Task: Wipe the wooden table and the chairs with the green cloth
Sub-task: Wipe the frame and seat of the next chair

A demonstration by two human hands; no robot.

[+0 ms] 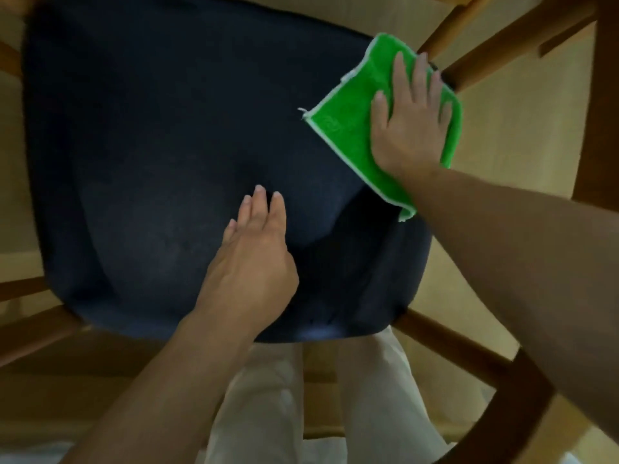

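Green cloth (348, 135) lies under our flat right hand (407, 128) on the chair seat (150, 145); left hand (254, 256) rests open, grip empty. Next, probably sweep across the seat.

Domestic dining area. Indicators: an upholstered chair seat (167, 145) in dark blue fabric on a wooden frame (485, 55), further wooden furniture legs (469, 349) nearby, and pale yellowish flooring (522, 135) beneath them.

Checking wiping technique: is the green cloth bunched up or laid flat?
Flat: the green cloth lies spread on the dark seat cushion, the right hand pressing it with straight fingers.
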